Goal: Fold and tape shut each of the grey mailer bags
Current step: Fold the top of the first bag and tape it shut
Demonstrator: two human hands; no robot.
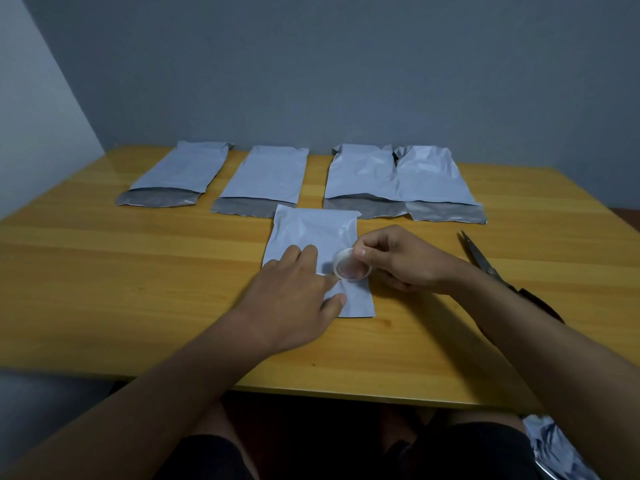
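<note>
Left hand (pixel 294 289) fingers flat, pressing bag (pixel 318 237); right hand (pixel 398 261) pinches tape roll (pixel 351 269) just right of left fingertips, over fold

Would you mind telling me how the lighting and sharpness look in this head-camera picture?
Head view: dim, bluish light; soft glare on the yellow wooden table at far left; wide-angle bending at the edges; the small clear tape roll in the right hand looks slightly blurred.

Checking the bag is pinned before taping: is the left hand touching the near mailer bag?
Touching. The head view shows the left hand lying flat on the near mailer bag, fingers spread on its surface, no gap.
</note>
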